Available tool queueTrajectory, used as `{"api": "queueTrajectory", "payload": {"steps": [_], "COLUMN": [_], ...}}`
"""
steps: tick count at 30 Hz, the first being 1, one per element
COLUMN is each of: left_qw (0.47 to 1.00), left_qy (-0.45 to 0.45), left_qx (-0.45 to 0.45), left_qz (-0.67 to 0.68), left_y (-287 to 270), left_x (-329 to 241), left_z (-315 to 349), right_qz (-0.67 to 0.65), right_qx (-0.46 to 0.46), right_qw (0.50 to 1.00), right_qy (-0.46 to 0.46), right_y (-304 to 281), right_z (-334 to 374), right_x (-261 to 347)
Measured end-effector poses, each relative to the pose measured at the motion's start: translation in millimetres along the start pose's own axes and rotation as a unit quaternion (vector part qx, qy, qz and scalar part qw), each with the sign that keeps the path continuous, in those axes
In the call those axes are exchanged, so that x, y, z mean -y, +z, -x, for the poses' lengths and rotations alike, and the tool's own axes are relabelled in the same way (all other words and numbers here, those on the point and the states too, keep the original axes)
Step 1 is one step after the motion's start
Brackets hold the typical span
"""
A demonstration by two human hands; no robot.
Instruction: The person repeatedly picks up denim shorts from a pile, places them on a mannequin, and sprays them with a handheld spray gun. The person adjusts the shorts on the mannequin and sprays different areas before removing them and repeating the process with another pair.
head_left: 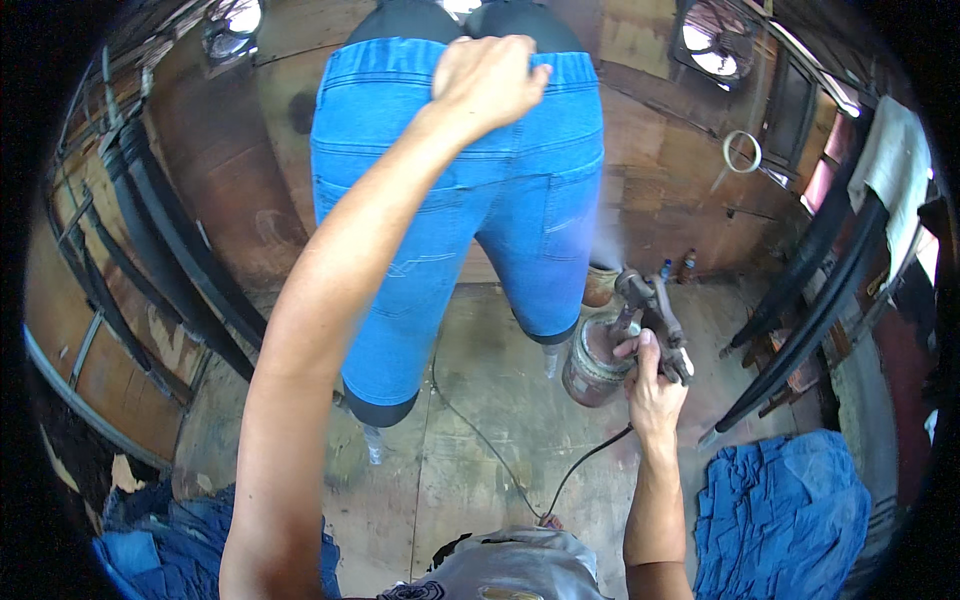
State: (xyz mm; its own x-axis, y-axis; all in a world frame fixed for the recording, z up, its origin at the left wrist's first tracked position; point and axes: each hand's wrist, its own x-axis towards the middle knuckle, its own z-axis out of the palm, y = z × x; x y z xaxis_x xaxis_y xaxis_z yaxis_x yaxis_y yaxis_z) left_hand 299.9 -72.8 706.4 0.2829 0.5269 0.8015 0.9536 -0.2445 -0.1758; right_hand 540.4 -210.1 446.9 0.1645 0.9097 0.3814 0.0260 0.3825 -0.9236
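Observation:
Blue jeans [400,240], their back pockets facing me, are pulled over a black leg form [385,412]. My left hand [488,78] is closed on the waistband at the top middle, its forearm crossing in front of the left leg. Lower right, my right hand [655,390] is wrapped round a spray gun [640,295] with a stained round cup [592,360] beneath it. Pale mist [608,235] hangs between the nozzle and the right leg of the jeans. A black hose [580,462] runs from near my right hand down to the floor.
Piles of blue denim lie at lower right [785,515] and lower left [170,540]. Long black leg forms [165,230] slant along the left; others [815,310] stand right, one under a pale cloth [890,160]. Small bottles [686,265] stand by the back wall, below fans [715,40].

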Motion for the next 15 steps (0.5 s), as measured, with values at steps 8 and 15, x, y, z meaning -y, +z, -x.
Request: {"api": "queueTrajectory", "payload": {"steps": [8,15], "left_qw": [0.959,0.96], "left_qy": [0.148,-0.217], "left_qx": [-0.201,-0.176], "left_qz": [-0.136,0.006], "left_y": [-10.0,-48.1], "left_x": [22.1,65.7], "left_z": [13.7,34.0], "right_qz": [0.223,-0.003], "right_qx": [0.111,0.023], "right_qw": [0.967,0.997], "right_qy": [0.057,-0.079], "right_y": [40.3,52.0], "right_z": [-29.3,-43.0], "right_x": [-71.8,-31.8]}}
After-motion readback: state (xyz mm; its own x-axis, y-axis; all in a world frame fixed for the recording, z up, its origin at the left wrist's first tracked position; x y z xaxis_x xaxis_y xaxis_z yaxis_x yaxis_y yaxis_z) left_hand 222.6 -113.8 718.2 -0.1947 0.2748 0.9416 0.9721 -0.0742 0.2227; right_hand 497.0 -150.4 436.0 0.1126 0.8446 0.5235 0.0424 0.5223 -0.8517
